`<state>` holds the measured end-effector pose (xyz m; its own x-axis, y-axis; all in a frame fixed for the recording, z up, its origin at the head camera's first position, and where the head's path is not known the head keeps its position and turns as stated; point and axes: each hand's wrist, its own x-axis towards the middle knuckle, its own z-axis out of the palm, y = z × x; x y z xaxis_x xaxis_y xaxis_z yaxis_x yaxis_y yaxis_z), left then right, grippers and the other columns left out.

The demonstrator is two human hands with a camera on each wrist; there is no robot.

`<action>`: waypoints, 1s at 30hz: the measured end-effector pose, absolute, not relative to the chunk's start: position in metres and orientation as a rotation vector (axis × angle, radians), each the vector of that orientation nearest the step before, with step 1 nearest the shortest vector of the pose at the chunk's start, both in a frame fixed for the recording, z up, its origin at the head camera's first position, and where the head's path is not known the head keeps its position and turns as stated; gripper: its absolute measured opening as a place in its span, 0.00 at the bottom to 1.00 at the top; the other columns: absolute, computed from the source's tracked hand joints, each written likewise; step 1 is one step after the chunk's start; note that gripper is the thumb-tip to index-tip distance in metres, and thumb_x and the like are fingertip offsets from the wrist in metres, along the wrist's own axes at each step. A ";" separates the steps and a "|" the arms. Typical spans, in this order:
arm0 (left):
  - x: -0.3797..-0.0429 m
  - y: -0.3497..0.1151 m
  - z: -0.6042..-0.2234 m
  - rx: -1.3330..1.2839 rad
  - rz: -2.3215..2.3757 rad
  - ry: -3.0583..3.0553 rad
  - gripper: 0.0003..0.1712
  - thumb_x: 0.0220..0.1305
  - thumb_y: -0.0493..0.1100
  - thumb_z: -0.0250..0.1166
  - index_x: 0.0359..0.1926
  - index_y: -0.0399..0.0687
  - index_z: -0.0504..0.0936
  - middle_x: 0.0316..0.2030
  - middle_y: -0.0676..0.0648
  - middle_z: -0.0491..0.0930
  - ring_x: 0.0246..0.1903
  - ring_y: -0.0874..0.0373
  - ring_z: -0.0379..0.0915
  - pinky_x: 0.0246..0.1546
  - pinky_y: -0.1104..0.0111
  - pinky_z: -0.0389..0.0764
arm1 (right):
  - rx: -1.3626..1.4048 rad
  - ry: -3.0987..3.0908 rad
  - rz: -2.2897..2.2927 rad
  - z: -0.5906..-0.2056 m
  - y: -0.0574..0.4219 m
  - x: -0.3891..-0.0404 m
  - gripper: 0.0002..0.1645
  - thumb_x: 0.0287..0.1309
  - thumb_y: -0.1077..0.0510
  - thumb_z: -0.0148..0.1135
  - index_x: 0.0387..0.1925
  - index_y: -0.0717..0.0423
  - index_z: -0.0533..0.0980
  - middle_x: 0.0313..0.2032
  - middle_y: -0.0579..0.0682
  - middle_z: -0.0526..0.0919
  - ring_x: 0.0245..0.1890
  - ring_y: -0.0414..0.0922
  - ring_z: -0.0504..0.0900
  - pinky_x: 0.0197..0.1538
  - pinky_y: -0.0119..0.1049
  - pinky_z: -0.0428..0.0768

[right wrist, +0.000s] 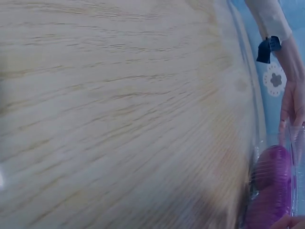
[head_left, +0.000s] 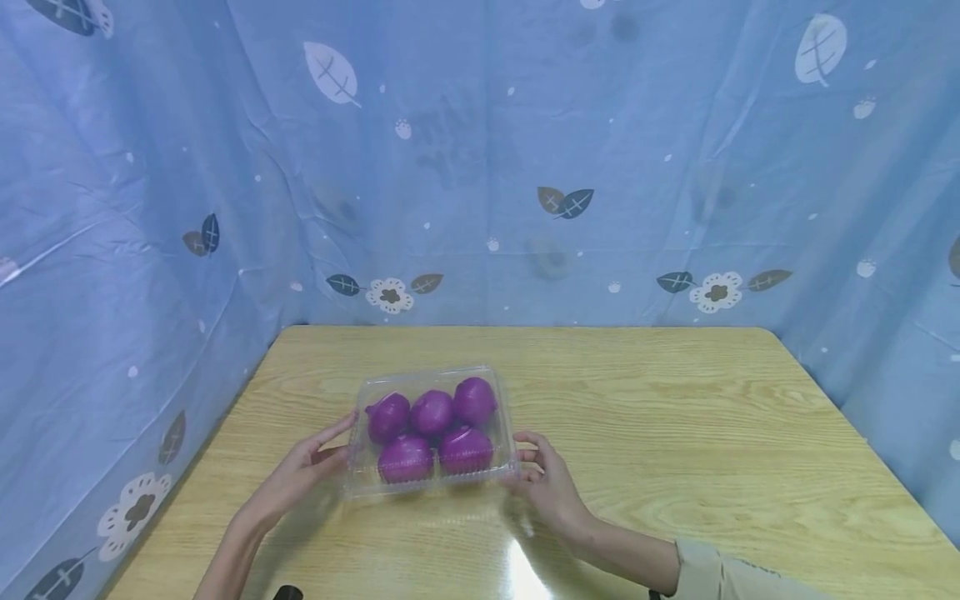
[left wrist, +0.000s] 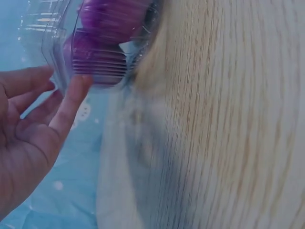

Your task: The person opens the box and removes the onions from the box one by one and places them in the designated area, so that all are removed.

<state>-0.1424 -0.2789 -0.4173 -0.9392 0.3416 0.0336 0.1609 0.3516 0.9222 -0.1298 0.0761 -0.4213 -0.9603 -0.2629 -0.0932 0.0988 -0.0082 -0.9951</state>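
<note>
A clear plastic clamshell box (head_left: 364, 481) holds several purple onions (head_left: 406, 459), seen through its lid. My left hand (head_left: 295, 475) grips the box's left side, thumb and fingers on either side of the edge in the left wrist view. At the front right corner, my right hand (head_left: 551, 492) pinches the box with curled fingers. The box is level and held over the table, slightly turned. In the right wrist view, the onions (right wrist: 272, 191) show at the lower right, with only a bit of my right fingers (right wrist: 289, 222) below them.
The wood-grain table (head_left: 675, 417) spreads out on both sides of the box, with a bright reflection near its front. A blue patterned curtain (head_left: 480, 167) hangs behind and along the left and right sides.
</note>
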 end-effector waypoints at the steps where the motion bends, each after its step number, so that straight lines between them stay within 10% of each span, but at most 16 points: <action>1: -0.143 -0.279 -0.418 0.459 1.647 2.441 0.34 0.71 0.39 0.54 0.72 0.32 0.52 0.72 0.33 0.45 0.63 0.32 0.58 0.58 0.57 0.70 | -0.169 2.020 -2.067 -0.422 0.076 -0.130 0.34 0.57 0.70 0.59 0.64 0.67 0.58 0.51 0.63 0.71 0.38 0.46 0.78 0.50 0.41 0.79; 12: -0.145 -0.278 -0.419 0.442 1.649 2.538 0.32 0.69 0.33 0.55 0.70 0.31 0.56 0.69 0.27 0.49 0.58 0.28 0.63 0.52 0.64 0.77 | -0.147 1.963 -2.057 -0.428 0.082 -0.135 0.31 0.54 0.66 0.62 0.58 0.72 0.65 0.37 0.54 0.80 0.38 0.47 0.80 0.50 0.40 0.79; 19: -0.140 -0.272 -0.421 0.227 1.763 2.561 0.27 0.72 0.36 0.52 0.67 0.29 0.60 0.59 0.27 0.68 0.54 0.37 0.71 0.49 0.70 0.77 | -0.182 1.917 -2.001 -0.426 0.086 -0.135 0.28 0.49 0.68 0.68 0.52 0.74 0.70 0.33 0.52 0.82 0.32 0.41 0.81 0.43 0.31 0.81; 26: -0.126 -0.293 -0.423 0.322 1.756 2.129 0.42 0.71 0.34 0.52 0.75 0.43 0.36 0.70 0.31 0.45 0.68 0.32 0.45 0.63 0.49 0.62 | -0.118 1.900 -2.046 -0.426 0.082 -0.132 0.29 0.48 0.73 0.66 0.52 0.79 0.68 0.34 0.53 0.80 0.33 0.41 0.80 0.42 0.28 0.80; 30: -0.126 -0.291 -0.425 0.392 1.760 2.117 0.49 0.65 0.32 0.59 0.75 0.42 0.36 0.66 0.27 0.47 0.61 0.32 0.60 0.55 0.61 0.74 | -0.100 1.889 -2.058 -0.425 0.081 -0.132 0.27 0.48 0.74 0.65 0.51 0.78 0.68 0.34 0.54 0.80 0.34 0.41 0.79 0.42 0.28 0.80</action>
